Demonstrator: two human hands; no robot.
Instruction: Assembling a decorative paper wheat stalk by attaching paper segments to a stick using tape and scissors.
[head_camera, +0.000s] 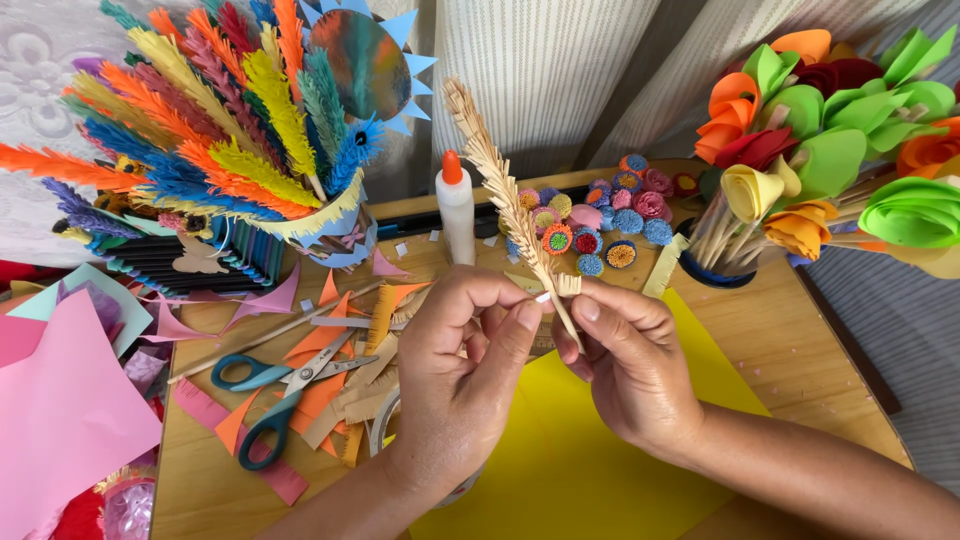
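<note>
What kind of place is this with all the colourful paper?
It looks like a paper-craft work table, probably at home. Both hands, left hand and right hand, hold a tan fringed paper stem. Nearby lie scissors, a glue bottle and paper flowers.

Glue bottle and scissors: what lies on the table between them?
In the head view, orange, pink and tan paper scraps lie between the glue bottle and scissors.

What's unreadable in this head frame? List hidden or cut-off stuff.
- Lower stick of the beige paper stalk: covered by the left hand and right hand.
- Tape roll: mostly behind the left wrist.
- Pink paper sheet: cut by the left edge.
- Paper flower bunch: cut by the right edge.
- Cup holding the flower sticks: mostly hidden by them.
</note>
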